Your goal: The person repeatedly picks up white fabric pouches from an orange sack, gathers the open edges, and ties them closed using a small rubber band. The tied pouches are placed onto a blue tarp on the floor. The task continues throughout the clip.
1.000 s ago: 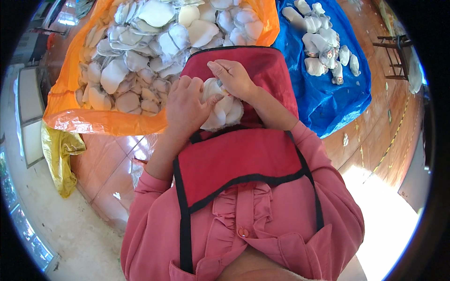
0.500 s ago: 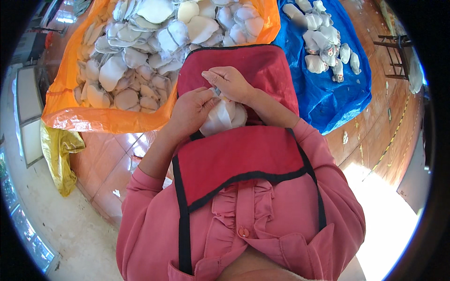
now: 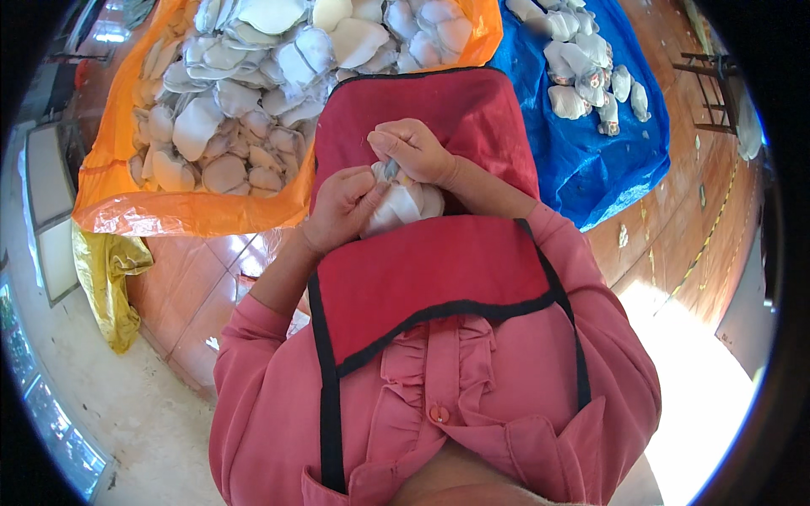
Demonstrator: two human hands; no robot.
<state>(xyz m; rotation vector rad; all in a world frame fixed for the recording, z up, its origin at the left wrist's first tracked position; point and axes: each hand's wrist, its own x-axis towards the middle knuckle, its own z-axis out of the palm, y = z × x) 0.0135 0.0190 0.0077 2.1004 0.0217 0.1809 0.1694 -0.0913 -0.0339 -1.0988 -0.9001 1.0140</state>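
White bundle btwn both hands over red apron. L hand pinching its side, fingers curled. R hand closed on its top end, fingertips hidden. White pads piled on orange sheet, L; smaller bundles on blue sheet, R.

left grip, right grip: clasping white bundle | orange sheet: pale pads | blue sheet: wrapped pieces
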